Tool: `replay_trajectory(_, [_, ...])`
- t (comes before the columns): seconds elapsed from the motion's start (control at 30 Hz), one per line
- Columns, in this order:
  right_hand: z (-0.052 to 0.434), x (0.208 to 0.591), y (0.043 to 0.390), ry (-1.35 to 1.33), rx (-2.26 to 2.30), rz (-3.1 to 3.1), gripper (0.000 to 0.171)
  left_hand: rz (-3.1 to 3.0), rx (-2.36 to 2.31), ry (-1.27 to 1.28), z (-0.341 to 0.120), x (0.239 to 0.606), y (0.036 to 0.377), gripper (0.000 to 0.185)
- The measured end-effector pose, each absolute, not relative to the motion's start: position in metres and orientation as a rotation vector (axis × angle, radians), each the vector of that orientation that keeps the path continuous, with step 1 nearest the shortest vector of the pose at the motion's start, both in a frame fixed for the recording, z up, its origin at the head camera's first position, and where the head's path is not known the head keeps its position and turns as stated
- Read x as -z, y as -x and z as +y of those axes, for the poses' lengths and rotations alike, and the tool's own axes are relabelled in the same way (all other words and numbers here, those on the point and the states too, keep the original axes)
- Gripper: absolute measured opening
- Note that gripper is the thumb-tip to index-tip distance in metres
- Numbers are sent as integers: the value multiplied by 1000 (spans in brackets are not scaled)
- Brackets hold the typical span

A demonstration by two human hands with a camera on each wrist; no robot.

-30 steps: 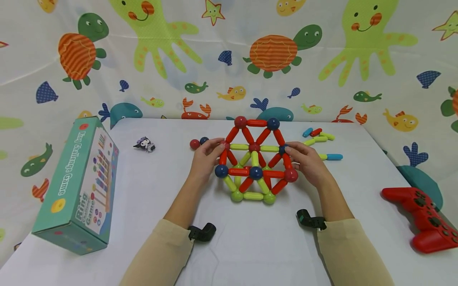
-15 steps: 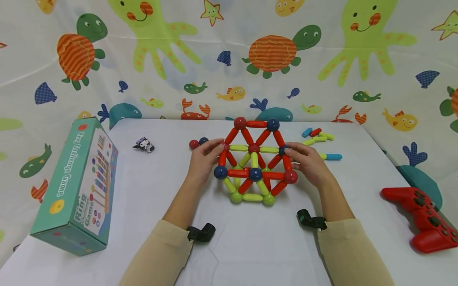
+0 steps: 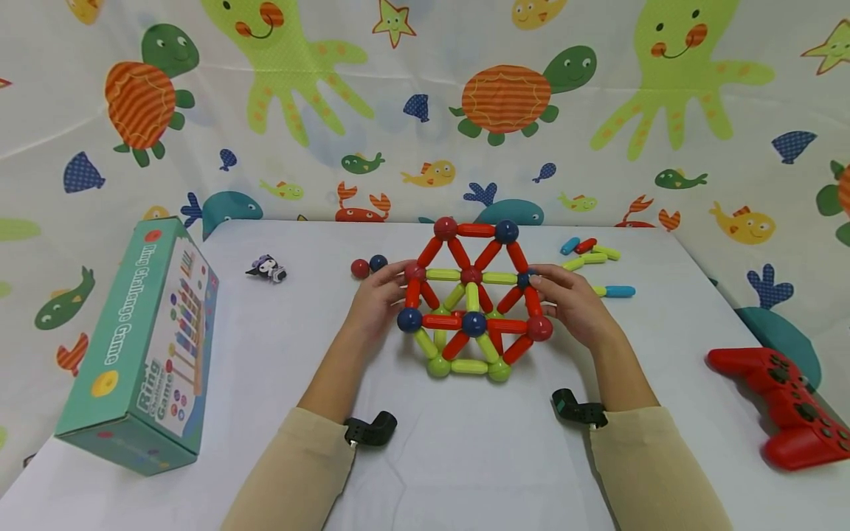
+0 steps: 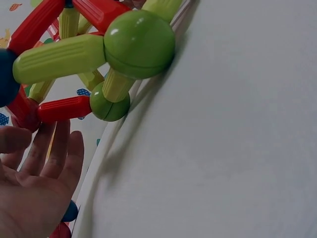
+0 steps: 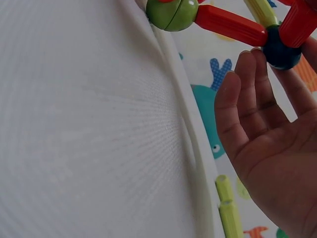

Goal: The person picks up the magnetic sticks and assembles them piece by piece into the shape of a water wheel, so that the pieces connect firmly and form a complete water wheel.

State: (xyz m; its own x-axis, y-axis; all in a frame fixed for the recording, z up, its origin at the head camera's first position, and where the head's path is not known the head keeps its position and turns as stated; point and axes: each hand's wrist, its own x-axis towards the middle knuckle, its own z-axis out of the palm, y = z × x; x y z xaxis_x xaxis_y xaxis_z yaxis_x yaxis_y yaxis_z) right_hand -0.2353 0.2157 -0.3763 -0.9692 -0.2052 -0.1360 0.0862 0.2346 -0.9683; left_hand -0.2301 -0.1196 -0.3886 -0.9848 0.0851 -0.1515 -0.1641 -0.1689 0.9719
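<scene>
A magnetic ball-and-stick structure (image 3: 471,275) of red and lime rods with red, navy and green balls stands mid-table. My left hand (image 3: 377,301) is at its left side, fingertips right at the red corner ball (image 3: 415,272). The left wrist view shows those fingers (image 4: 58,148) nearly straight beneath that ball, the thumb apart from it. On the opposite side my right hand (image 3: 576,301) pinches the navy corner ball (image 3: 525,278) between thumb and fingers. From the right wrist, the fingertips meet the navy ball (image 5: 281,49) from below. Green balls (image 3: 439,366) form the structure's base.
Behind my left hand lie a loose red ball (image 3: 360,268) and a navy ball (image 3: 378,263). Loose rods (image 3: 594,257) are scattered at the back right. A tall game box (image 3: 142,346) stands left, near a small figurine (image 3: 267,269). A red game controller (image 3: 783,409) lies right.
My left thumb has come off the red corner ball, and the left hand has drawn slightly left, exposing the ball. The right hand and the structure stay in place.
</scene>
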Motion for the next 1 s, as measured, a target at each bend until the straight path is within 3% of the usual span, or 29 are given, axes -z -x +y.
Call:
replay_trajectory(0.43, [215, 375, 238, 136, 1803, 2273, 54, 2256, -1865, -99, -123, 398, 232, 59])
replay_trajectory(0.7, [216, 376, 237, 136, 1883, 2158, 49, 2419, -1565, -314, -125, 405, 231, 43])
replay_trajectory(1.0, [224, 385, 238, 116, 2001, 1980, 28, 2493, -1513, -315, -121, 403, 228, 42])
